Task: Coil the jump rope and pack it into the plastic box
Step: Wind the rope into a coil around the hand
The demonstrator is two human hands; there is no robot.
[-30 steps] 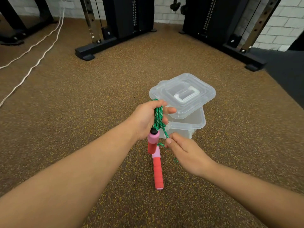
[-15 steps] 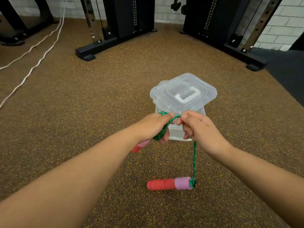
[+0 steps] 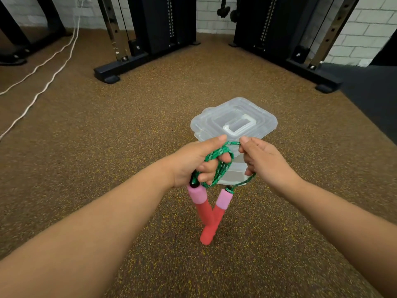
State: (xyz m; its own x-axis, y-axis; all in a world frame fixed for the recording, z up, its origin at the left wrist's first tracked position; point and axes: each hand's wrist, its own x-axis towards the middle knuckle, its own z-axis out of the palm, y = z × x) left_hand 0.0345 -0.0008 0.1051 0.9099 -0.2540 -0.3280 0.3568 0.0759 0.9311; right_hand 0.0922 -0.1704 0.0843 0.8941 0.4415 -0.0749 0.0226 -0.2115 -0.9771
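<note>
Gym: cable machine (image 3: 163, 24), rubber floor (image 3: 150, 104), brick wall (image 3: 361, 29)

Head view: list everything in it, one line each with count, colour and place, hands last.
jump rope: one, green braided cord, coiled round the left hand's fingers and running to the right hand
rope handles: two, pink and red foam, hanging below the hands and crossing
plastic box: one, clear, on the floor behind the hands
lid: one, clear, lying askew on top of the box
floor: one, brown speckled
gym machines: black frames, at the back
white cords: two, on the floor at far left
brick wall: white, behind the machines
left hand: grips the coil
right hand: pinches the rope
</note>
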